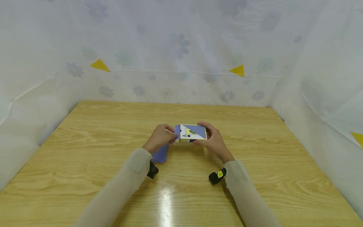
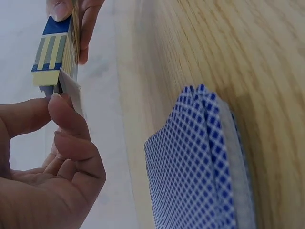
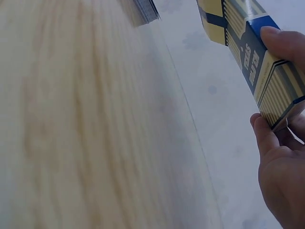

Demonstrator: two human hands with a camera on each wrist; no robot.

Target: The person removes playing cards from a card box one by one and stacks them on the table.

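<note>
A playing card box [image 1: 194, 132], with an ace of spades on its upper face, is held level above the table by my right hand [image 1: 216, 140]. That hand grips its right end, thumb on the near side and fingers on the far side. At the left end my left hand [image 1: 160, 136] pinches the box's end flap [image 2: 71, 90] between thumb and index finger. Yellow and grey stripes mark the box's side [image 3: 248, 59] in the right wrist view. A stack of blue-checked playing cards [image 2: 190, 162] lies on the table beneath the left wrist, partly covered by it in the head view.
The wood-grain table [image 1: 255, 195] extends around both arms. White flowered sheeting [image 1: 175, 63] hangs behind it and at both sides, with yellow triangles [image 1: 237, 70] on it. Dark cameras [image 1: 217, 176] are strapped to the wrists.
</note>
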